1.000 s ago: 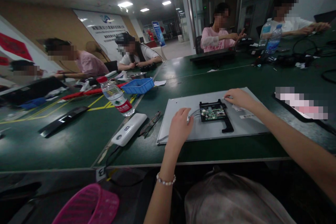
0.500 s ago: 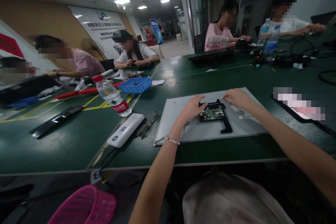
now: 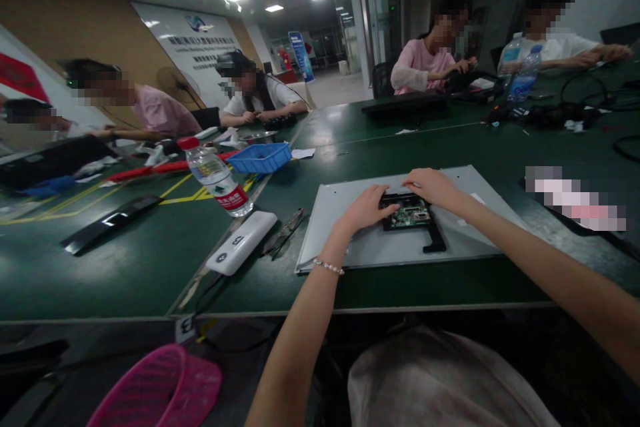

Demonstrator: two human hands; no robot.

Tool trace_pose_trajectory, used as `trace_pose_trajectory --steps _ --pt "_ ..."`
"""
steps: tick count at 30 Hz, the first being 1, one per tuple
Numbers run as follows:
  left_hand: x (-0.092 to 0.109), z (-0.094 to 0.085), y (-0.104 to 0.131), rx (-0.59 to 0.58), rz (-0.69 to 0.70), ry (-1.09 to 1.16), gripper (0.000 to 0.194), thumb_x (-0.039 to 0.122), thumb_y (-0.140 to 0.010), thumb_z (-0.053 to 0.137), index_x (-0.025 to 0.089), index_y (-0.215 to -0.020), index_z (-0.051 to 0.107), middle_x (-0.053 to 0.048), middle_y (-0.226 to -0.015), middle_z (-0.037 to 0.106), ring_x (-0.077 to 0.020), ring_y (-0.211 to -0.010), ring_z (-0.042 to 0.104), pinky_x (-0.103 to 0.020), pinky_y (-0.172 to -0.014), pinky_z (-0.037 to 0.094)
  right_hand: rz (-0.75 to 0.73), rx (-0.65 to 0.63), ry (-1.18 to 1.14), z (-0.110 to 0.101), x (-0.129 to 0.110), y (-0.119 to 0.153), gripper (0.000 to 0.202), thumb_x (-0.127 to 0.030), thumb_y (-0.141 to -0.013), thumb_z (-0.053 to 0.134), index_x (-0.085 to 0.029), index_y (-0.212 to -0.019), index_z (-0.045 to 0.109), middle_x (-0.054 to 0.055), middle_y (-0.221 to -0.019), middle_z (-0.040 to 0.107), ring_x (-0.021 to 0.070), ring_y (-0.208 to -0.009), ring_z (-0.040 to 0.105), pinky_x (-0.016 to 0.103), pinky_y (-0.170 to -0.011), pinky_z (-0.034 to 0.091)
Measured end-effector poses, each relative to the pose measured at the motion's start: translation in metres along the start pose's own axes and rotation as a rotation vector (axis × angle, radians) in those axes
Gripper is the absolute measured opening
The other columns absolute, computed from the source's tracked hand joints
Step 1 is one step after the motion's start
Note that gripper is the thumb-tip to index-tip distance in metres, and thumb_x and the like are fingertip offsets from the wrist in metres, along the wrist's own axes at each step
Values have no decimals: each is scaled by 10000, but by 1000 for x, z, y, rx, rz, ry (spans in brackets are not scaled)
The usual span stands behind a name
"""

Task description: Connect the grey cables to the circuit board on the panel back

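A flat grey-white panel point(image 3: 345, 240) lies on the green table, and on it rests a black plastic frame point(image 3: 437, 238) around a green circuit board point(image 3: 411, 215). My left hand point(image 3: 364, 209) holds the frame's left side, its fingers by the upper left corner and its thumb at the board's edge. At the frame's far edge is my right hand point(image 3: 434, 188), thumb and finger pinched together. Whatever may be between those fingertips is too small to make out.
Left of the panel lie eyeglasses point(image 3: 284, 233), a white power bank point(image 3: 243, 243) and a water bottle point(image 3: 220, 180). A blue tray point(image 3: 263, 159) stands farther back. To the right is a phone point(image 3: 575, 203). A pink basket point(image 3: 200, 380) sits below the table edge. Several people sit around the table.
My right hand has moved left, from beside the frame's upper right corner to over its far edge. My left hand stays at the frame's left side.
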State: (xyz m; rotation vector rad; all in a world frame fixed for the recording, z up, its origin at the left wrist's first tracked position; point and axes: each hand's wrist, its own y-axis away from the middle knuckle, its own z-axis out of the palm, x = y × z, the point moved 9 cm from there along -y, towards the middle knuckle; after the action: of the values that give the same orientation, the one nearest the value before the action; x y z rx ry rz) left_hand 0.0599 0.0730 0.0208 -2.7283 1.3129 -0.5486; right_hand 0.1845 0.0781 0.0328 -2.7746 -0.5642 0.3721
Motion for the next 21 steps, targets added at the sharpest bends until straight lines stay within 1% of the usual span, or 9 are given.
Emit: trace_pose_trajectory --steps 4,7,9,11,18,21 --pt "1 0 1 14 -11 59 642 469 -894 500 126 -1400 306 -156 -1371 463 -262 -1240 466 -386 -1041 375 -43 -51 51 8 -22 -11 248 -206 -903 481 -178 -1019 699 90 -1031 685 219 -950 621 283 -796 432" --pt "3 1 2 -1 -5 123 662 437 -893 508 147 -1428 246 -139 -1335 511 -253 -1183 524 -382 -999 413 -34 -83 86 15 -28 -15 246 -196 -906 465 -169 -968 701 98 -984 686 217 -920 623 276 -759 424" --pt "3 2 2 -14 -7 143 664 430 -893 506 155 -1433 236 -129 -1302 543 -251 -1151 550 -383 -975 430 -24 -101 99 20 -30 -14 247 -187 -906 455 -163 -932 700 98 -946 686 213 -894 623 272 -737 419" --pt "2 2 2 -15 -12 145 676 436 -892 504 152 -1439 227 -130 -1301 546 -252 -1160 546 -384 -980 424 -25 -97 103 21 -31 -12 249 -186 -907 448 -161 -923 696 99 -938 683 212 -889 618 270 -729 416" --pt "-3 5 2 -28 -60 90 703 466 -898 488 116 -1447 223 -164 -1418 427 -270 -1256 471 -382 -1031 384 -32 -97 118 17 -35 -7 257 -197 -913 436 -181 -909 692 91 -931 684 215 -895 613 275 -723 424" --pt "-2 6 2 -41 -55 80 697 451 -905 481 112 -1451 212 -169 -1415 429 -275 -1249 478 -386 -1023 390 -37 -101 143 15 -38 -7 262 -195 -916 429 -175 -904 690 98 -926 682 217 -890 617 278 -727 427"
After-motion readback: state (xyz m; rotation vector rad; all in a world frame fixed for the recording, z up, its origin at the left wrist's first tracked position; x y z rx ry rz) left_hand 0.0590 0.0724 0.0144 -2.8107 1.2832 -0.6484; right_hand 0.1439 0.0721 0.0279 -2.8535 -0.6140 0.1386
